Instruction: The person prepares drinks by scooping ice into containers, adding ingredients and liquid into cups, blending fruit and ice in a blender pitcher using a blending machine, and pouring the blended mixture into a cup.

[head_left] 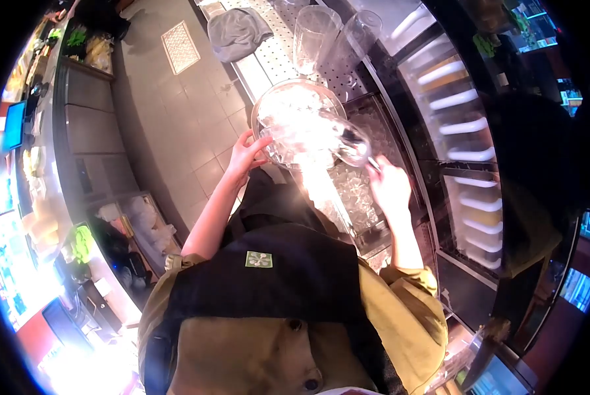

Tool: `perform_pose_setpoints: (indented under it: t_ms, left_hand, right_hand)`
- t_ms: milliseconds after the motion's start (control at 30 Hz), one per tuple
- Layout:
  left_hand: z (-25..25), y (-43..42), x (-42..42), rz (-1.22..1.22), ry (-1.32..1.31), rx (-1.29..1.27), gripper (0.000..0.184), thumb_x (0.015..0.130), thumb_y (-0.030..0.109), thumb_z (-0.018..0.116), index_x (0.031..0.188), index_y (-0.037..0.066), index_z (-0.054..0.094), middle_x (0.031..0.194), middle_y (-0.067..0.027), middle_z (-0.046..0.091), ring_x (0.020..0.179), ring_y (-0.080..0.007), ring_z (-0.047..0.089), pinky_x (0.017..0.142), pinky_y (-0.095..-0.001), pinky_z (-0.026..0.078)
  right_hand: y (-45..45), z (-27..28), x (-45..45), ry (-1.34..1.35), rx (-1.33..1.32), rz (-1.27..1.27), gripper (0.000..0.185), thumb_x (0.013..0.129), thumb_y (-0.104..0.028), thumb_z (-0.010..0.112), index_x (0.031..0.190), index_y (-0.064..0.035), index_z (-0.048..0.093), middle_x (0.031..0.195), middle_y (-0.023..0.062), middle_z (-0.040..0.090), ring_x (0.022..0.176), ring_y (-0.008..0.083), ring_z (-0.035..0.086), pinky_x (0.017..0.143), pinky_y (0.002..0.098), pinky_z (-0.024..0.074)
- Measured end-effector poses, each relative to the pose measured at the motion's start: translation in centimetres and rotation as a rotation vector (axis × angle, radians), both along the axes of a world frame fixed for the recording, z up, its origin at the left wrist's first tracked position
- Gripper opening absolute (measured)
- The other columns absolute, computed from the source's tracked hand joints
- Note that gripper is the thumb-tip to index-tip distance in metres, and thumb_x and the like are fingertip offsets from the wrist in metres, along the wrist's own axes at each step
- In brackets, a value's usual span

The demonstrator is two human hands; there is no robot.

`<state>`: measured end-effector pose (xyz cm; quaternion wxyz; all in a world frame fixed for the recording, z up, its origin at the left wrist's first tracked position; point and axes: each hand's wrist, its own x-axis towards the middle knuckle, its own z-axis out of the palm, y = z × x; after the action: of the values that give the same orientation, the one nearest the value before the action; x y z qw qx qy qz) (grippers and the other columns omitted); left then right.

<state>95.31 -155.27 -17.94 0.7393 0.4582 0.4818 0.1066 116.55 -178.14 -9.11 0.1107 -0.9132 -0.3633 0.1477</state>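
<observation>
My left hand [247, 157] grips the near left side of a round clear bowl [258, 110], its thumb and fingers at the rim. Glare washes out much of the bowl, which looks full of ice [288, 125]. In my right hand [391, 189] is the handle of a shiny ice scoop [357, 149]. The scoop's head is over the right side of the bowl, tipped toward it. Below the scoop, an ice bin holds loose ice cubes [353, 189], close to my right hand.
Beyond the bowl, two clear pitchers [316, 38] and a folded grey cloth [238, 34] rest on a perforated metal counter [278, 58]. White-handled containers [463, 99] line the right side. A tiled floor [183, 112] lies to the left, with a drain cover [180, 47].
</observation>
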Motion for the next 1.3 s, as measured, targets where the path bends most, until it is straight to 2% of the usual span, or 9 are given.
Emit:
perform_pose_setpoints:
  t_ms: [267, 433, 633, 733, 867, 900, 1067, 1233, 1300]
  left_hand:
    - [-3.5, 0.8, -2.9, 0.149, -0.020, -0.102, 0.059, 0.080, 0.039, 0.061, 0.127, 0.008, 0.044, 0.114, -0.0044, 0.056, 0.076, -0.0138, 0.061, 0.066, -0.0264, 0.049]
    - [-3.9, 0.5, -3.3, 0.135, -0.055, -0.109, 0.063, 0.080, 0.042, 0.061, 0.129, 0.007, 0.041, 0.122, -0.0078, 0.050, 0.089, -0.0183, 0.060, 0.071, -0.0292, 0.050]
    - [-3.6, 0.2, -3.4, 0.106, -0.085, -0.133, 0.066, 0.080, 0.043, 0.062, 0.129, 0.006, 0.040, 0.124, -0.0089, 0.049, 0.091, -0.0190, 0.060, 0.074, -0.0307, 0.049]
    - [-3.5, 0.5, -3.3, 0.102, -0.103, -0.139, 0.065, 0.079, 0.042, 0.062, 0.129, 0.006, 0.040, 0.124, -0.0081, 0.049, 0.090, -0.0185, 0.060, 0.073, -0.0303, 0.049]
    - [-3.7, 0.6, -3.6, 0.105, -0.112, -0.136, 0.061, 0.080, 0.040, 0.062, 0.128, 0.008, 0.042, 0.120, -0.0061, 0.052, 0.088, -0.0179, 0.061, 0.072, -0.0292, 0.049]
    - [-3.5, 0.6, -3.4, 0.106, -0.111, -0.129, 0.060, 0.080, 0.039, 0.062, 0.127, 0.009, 0.042, 0.120, -0.0057, 0.053, 0.087, -0.0178, 0.061, 0.071, -0.0288, 0.049]
    - [-0.3, -0.3, -2.2, 0.092, -0.044, -0.075, 0.051, 0.082, 0.033, 0.060, 0.125, 0.011, 0.044, 0.115, -0.0038, 0.055, 0.086, -0.0167, 0.061, 0.071, -0.0276, 0.049]
    - [-0.4, -0.6, -1.3, 0.073, -0.063, -0.091, 0.050, 0.082, 0.031, 0.061, 0.124, 0.011, 0.044, 0.113, -0.0024, 0.057, 0.086, -0.0159, 0.062, 0.071, -0.0271, 0.049]
    - [-0.8, -0.6, -1.2, 0.063, -0.053, -0.097, 0.051, 0.082, 0.032, 0.061, 0.125, 0.011, 0.044, 0.114, -0.0026, 0.056, 0.086, -0.0154, 0.061, 0.072, -0.0272, 0.049]
  right_hand:
    - [-13.6, -16.3, 4.8, -0.018, -0.641, -0.176, 0.023, 0.081, -0.021, 0.051, 0.095, -0.0074, 0.065, 0.092, 0.0184, 0.065, 0.088, 0.0329, 0.064, 0.075, 0.0405, 0.0504]
    - [-11.6, -24.7, 2.0, 0.315, -0.518, -0.073, 0.029, 0.073, -0.024, 0.053, 0.095, -0.0081, 0.065, 0.093, 0.0182, 0.064, 0.089, 0.0355, 0.062, 0.079, 0.0403, 0.0490]
    - [-13.5, -28.4, 4.1, 0.584, -0.180, -0.139, 0.020, 0.074, -0.017, 0.058, 0.089, -0.0073, 0.067, 0.075, 0.0101, 0.066, 0.068, 0.0206, 0.060, 0.065, 0.0333, 0.0457]
    - [-16.9, -32.1, 6.1, 0.813, 0.095, -0.071, 0.022, 0.071, -0.018, 0.060, 0.087, -0.0045, 0.067, 0.081, 0.0154, 0.066, 0.077, 0.0253, 0.062, 0.070, 0.0350, 0.0446]
    - [-17.4, -28.8, 8.1, 0.886, 0.114, -0.178, 0.022, 0.072, -0.020, 0.063, 0.081, 0.0002, 0.064, 0.068, 0.0096, 0.062, 0.070, 0.0156, 0.057, 0.066, 0.0313, 0.0430]
    - [-16.7, -26.9, 8.9, 0.872, 0.036, -0.169, 0.019, 0.074, -0.010, 0.061, 0.088, 0.0013, 0.063, 0.075, -0.0017, 0.062, 0.068, 0.0076, 0.053, 0.061, 0.0245, 0.0407]
    - [-9.6, -11.6, 10.6, 0.703, 0.135, -0.022, 0.019, 0.075, -0.012, 0.061, 0.086, 0.0034, 0.062, 0.071, -0.0033, 0.058, 0.065, 0.0075, 0.052, 0.058, 0.0269, 0.0409]
    - [-0.4, -0.5, 4.8, 0.106, 0.135, 0.184, 0.019, 0.082, -0.024, 0.060, 0.083, -0.0053, 0.059, 0.073, 0.0200, 0.060, 0.067, 0.0343, 0.061, 0.057, 0.0390, 0.0457]
    - [0.8, 0.5, 2.9, -0.001, 0.004, 0.131, 0.019, 0.081, -0.025, 0.059, 0.083, -0.0057, 0.057, 0.071, 0.0184, 0.061, 0.071, 0.0367, 0.061, 0.059, 0.0440, 0.0470]
